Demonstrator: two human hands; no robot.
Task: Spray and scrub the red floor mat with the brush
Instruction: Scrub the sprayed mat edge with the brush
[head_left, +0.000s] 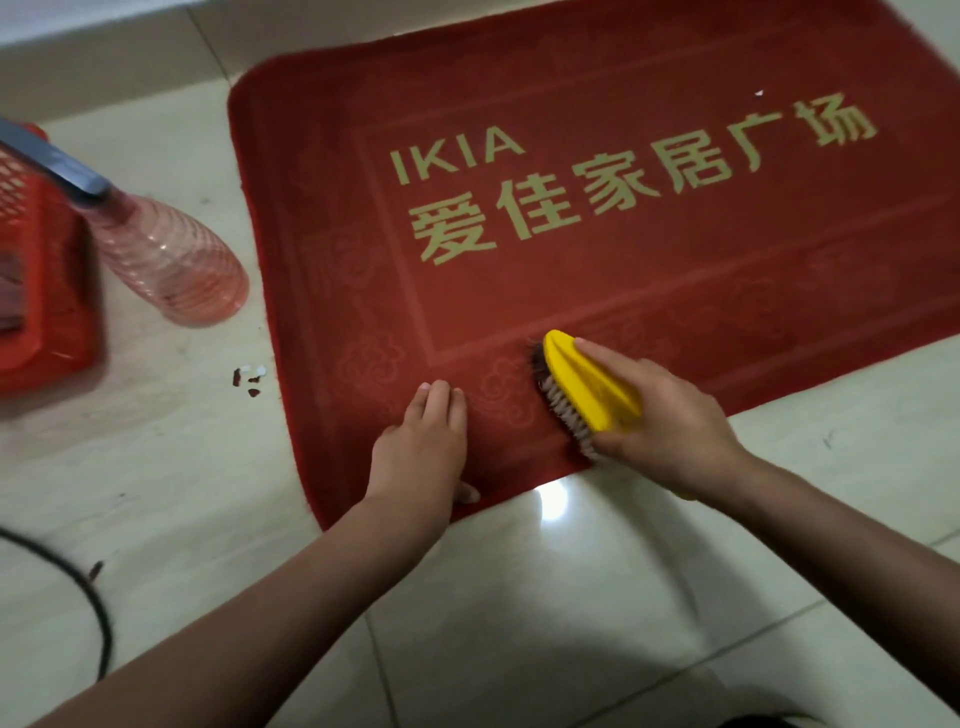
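Tiled floor (571, 597), red mat (519, 78) cropped right, left grip (423, 441) spread flat on it, right grip (670, 431) clasping brush (592, 384)

Pale glossy tiled floor (571, 597), grout lines showing, bright glare spot by the mat's near edge. Flat on the tiles: red floor mat (571, 291) with gold lettering, set at a slant to the grout. Near its left edge, pink ribbed spray bottle (176, 260) with grey head, probably upright, hard to judge under lens skew. Red mesh basket (36, 291) at far left, right beside the bottle. Small dark and white scraps (249, 376) just off the mat's left edge. Black cable (78, 587) curving over the lower-left tiles.
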